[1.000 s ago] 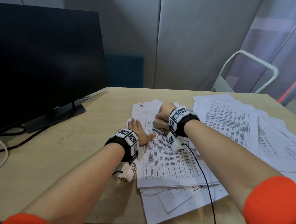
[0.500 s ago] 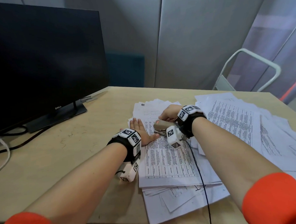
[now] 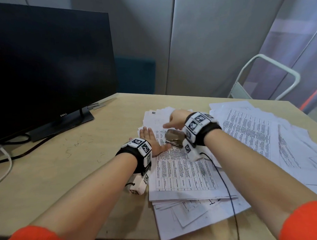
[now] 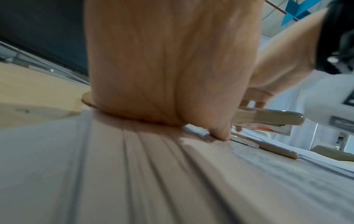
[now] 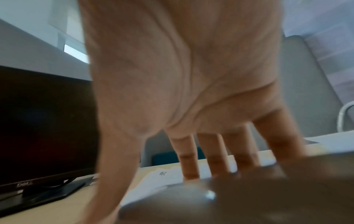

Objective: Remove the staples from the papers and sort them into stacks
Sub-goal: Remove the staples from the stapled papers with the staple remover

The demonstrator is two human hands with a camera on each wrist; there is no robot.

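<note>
My left hand (image 3: 151, 139) lies flat and presses the top left of a printed paper stack (image 3: 183, 173) in the middle of the desk; the left wrist view shows the palm (image 4: 168, 68) down on the sheets (image 4: 134, 174). A grey-tan stapler (image 3: 173, 137) rests on the same stack, just right of my left thumb. My right hand (image 3: 174, 119) hovers over the stapler's far end with its fingers (image 5: 226, 153) straight and spread, blurred by motion. The stapler's top (image 5: 229, 201) fills the lower right wrist view, and its raised arm (image 4: 272, 119) shows in the left wrist view.
A second loose spread of papers (image 3: 253, 131) covers the desk's right side. A black monitor (image 3: 44, 70) stands at the back left with cables (image 3: 4, 161) beside it. Small loose staples (image 3: 74, 146) dot the bare wood. A white metal frame (image 3: 271, 76) stands behind the desk.
My right hand's fingers have gone from curled round the stapler to straight and spread above it, and the wrist has shifted right. The left hand stayed put.
</note>
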